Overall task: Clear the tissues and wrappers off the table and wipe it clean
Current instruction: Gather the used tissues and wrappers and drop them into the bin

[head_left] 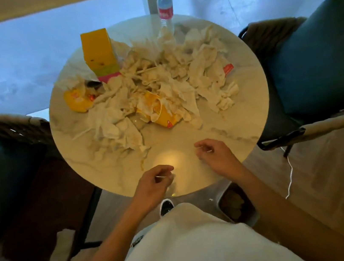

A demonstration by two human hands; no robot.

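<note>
A heap of crumpled white tissues (159,80) covers the middle and back of the round marble table (243,124). Yellow wrappers lie among them, one at the left (76,101) and one near the middle (164,114). A small red packet (228,69) sits at the right. My left hand (152,184) hovers over the table's near edge, fingers curled, pinching a thin white stick (162,177). My right hand (217,157) is just to its right above the table, fingers curled round another thin white sliver (208,151).
A tall yellow box (99,51) stands at the back left and a water bottle (165,8) at the back edge. Cushioned chairs flank the table at the left (14,154) and right (311,53). A grey bin (238,206) sits on the floor under the near edge.
</note>
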